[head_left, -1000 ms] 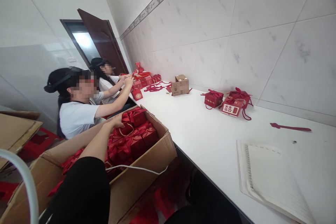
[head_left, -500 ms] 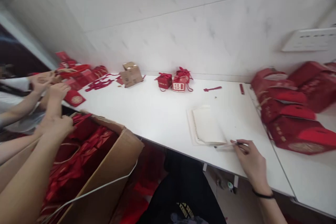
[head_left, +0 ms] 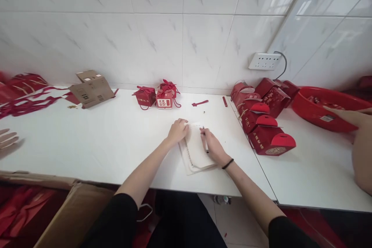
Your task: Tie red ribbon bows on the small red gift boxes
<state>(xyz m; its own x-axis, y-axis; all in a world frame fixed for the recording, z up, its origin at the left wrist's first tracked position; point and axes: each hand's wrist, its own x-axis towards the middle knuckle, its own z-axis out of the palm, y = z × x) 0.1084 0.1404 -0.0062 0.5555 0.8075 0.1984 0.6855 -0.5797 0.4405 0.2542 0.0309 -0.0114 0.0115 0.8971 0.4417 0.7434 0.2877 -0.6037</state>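
Note:
A spiral-bound notebook (head_left: pixel 200 153) lies open at a blank-looking page on the white table (head_left: pixel 122 147) in front of me. My left hand (head_left: pixel 178 131) grips its upper left corner, fingers bent and pressed on the paper. Between the closed fingers of my right hand (head_left: pixel 214 146) is a pen (head_left: pixel 206 145), held over the upper right of the page. The pen's tip is hard to make out. Beyond the notebook sit small red gift boxes with ribbons (head_left: pixel 164 99) and a red strip with a shaped end (head_left: pixel 200 103).
Red boxes (head_left: pixel 271 139) stand in rows to the right, beside a red basin (head_left: pixel 319 114) and another person's arm (head_left: pixel 362 151). A brown folded carton (head_left: pixel 93 92) and ribbons (head_left: pixel 37 100) lie left, near another person's hand (head_left: pixel 7 139). An open cardboard box (head_left: pixel 78 209) holds red boxes below.
My view has swung right. My left hand has gone from the cardboard box to the notebook, and my right hand has brought the pen from the notebook's lower right edge over the page.

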